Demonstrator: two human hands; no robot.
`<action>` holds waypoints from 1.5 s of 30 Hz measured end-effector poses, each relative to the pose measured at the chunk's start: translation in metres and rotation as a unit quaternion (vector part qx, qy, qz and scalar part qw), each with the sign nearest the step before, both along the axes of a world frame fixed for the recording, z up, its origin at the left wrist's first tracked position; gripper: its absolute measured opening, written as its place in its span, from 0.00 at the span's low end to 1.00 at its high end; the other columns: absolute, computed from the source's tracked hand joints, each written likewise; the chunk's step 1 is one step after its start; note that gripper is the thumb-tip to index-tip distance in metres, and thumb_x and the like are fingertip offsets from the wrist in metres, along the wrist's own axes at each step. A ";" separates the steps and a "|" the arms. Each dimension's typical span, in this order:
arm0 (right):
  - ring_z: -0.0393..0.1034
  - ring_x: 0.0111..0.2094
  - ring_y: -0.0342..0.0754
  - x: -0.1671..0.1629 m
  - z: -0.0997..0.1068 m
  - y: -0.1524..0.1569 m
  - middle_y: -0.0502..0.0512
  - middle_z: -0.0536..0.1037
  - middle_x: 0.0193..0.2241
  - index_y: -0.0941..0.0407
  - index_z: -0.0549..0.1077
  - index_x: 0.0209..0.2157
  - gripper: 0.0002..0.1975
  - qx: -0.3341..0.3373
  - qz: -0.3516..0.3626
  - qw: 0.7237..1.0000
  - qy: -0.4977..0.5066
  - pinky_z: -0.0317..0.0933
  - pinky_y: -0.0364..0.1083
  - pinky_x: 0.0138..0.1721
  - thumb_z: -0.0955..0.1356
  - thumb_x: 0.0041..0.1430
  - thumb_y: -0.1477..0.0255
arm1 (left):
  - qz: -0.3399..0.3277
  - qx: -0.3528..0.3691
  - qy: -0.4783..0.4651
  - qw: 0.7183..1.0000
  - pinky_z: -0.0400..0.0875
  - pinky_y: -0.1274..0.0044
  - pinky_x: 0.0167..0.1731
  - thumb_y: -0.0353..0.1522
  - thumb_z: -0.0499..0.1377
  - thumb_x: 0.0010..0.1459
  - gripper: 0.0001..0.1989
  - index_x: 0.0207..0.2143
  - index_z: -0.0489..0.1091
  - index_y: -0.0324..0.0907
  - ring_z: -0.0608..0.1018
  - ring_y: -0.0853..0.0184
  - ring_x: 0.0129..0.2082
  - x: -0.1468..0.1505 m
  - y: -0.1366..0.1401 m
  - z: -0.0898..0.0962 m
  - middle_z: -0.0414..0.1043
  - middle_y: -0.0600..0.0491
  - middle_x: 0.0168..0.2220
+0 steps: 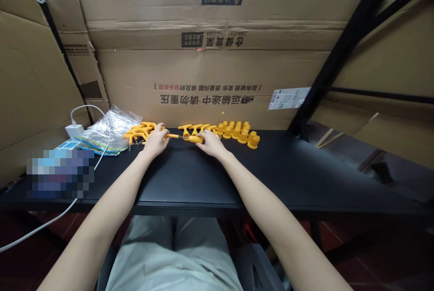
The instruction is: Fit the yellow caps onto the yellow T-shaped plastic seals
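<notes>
My left hand [156, 142] is closed on a yellow corkscrew [173, 136], whose metal spiral points to the right. Facing it, my right hand [212, 143] pinches a yellow cup-shaped piece [195, 139] lying on its side, its round end toward the spiral tip. To the left lies a pile of yellow T-handled corkscrews [138, 131] with bare metal spirals. Behind my right hand is a row of yellow T-handled pieces [195, 127], partly hidden by the fingers. Several yellow flanged cup-shaped pieces [242, 133] stand upright in rows to the right.
Clear plastic bags [111, 129] and colourful packets lie at the left on the black table [271, 178]. A white charger [74, 130] trails a cable over the table edge. A blurred-out object [60, 173] sits front left. Cardboard [203, 67] walls the back; a black frame post [325, 74] rises right.
</notes>
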State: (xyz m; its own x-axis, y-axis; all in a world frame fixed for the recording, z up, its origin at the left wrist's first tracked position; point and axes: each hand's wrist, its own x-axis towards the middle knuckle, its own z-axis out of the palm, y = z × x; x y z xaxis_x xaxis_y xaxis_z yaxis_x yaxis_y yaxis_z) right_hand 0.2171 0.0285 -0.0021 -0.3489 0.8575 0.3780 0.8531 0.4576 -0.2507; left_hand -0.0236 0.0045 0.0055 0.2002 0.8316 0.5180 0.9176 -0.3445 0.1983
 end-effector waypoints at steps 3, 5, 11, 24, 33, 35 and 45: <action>0.65 0.51 0.56 0.001 0.001 0.000 0.60 0.73 0.46 0.55 0.73 0.45 0.14 0.002 0.006 1.000 0.009 0.58 0.53 0.49 0.68 0.56 0.71 | 0.000 0.003 -0.005 1.000 0.70 0.68 0.48 0.33 0.53 0.59 0.09 0.40 0.70 0.42 0.73 0.59 0.48 -0.001 0.001 -0.002 0.59 0.44 0.57; 0.66 0.50 0.55 -0.001 0.000 -0.001 0.60 0.73 0.45 0.55 0.73 0.45 0.14 0.012 0.025 0.999 0.016 0.58 0.53 0.48 0.69 0.56 0.71 | -0.008 0.007 -0.011 1.000 0.70 0.69 0.48 0.33 0.53 0.59 0.09 0.40 0.70 0.41 0.73 0.60 0.48 0.000 0.003 -0.004 0.60 0.44 0.56; 0.68 0.46 0.52 -0.008 -0.002 -0.003 0.59 0.72 0.43 0.55 0.73 0.45 0.13 0.074 0.100 0.990 0.062 0.61 0.51 0.47 0.68 0.57 0.72 | -0.036 0.031 -0.035 0.998 0.70 0.69 0.48 0.33 0.54 0.58 0.13 0.44 0.70 0.40 0.74 0.62 0.44 0.010 0.008 -0.016 0.63 0.43 0.50; 0.71 0.39 0.50 -0.007 -0.013 0.011 0.58 0.71 0.42 0.56 0.64 0.41 0.17 0.032 0.148 0.966 0.210 0.65 0.53 0.44 0.70 0.49 0.74 | 0.024 -0.061 -0.023 0.998 0.69 0.70 0.50 0.34 0.56 0.54 0.19 0.49 0.70 0.44 0.76 0.59 0.48 0.005 0.002 -0.006 0.76 0.48 0.45; 0.74 0.37 0.44 -0.004 -0.015 0.016 0.52 0.70 0.42 0.54 0.63 0.38 0.21 -0.152 0.201 0.884 0.393 0.68 0.52 0.47 0.75 0.44 0.68 | 0.063 -0.044 -0.019 0.997 0.70 0.70 0.43 0.34 0.55 0.54 0.17 0.47 0.70 0.45 0.77 0.57 0.45 0.008 -0.005 0.001 0.76 0.48 0.43; 0.74 0.38 0.44 -0.004 -0.013 0.015 0.52 0.71 0.42 0.55 0.64 0.37 0.22 -0.167 0.208 0.871 0.413 0.68 0.51 0.48 0.76 0.42 0.69 | 0.060 -0.037 -0.010 0.997 0.70 0.70 0.41 0.34 0.55 0.54 0.16 0.46 0.70 0.45 0.77 0.57 0.43 0.007 -0.005 0.001 0.76 0.49 0.41; 0.74 0.21 0.44 -0.011 0.006 -0.005 0.50 0.75 0.20 0.57 0.67 0.25 0.20 -0.255 0.129 0.856 0.431 0.68 0.42 0.28 0.70 0.54 0.55 | 0.017 0.009 0.024 1.000 0.68 0.73 0.39 0.36 0.54 0.56 0.13 0.44 0.66 0.44 0.77 0.60 0.41 0.005 -0.008 0.005 0.75 0.48 0.40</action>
State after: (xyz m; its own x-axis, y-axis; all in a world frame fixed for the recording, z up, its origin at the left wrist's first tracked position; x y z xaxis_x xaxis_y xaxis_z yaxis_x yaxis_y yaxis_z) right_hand 0.2065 0.0233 0.0044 -0.3314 0.9241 0.1902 0.1387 0.2471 -0.9590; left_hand -0.0187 -0.0033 0.0105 0.1981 0.8286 0.5237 0.9371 -0.3168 0.1468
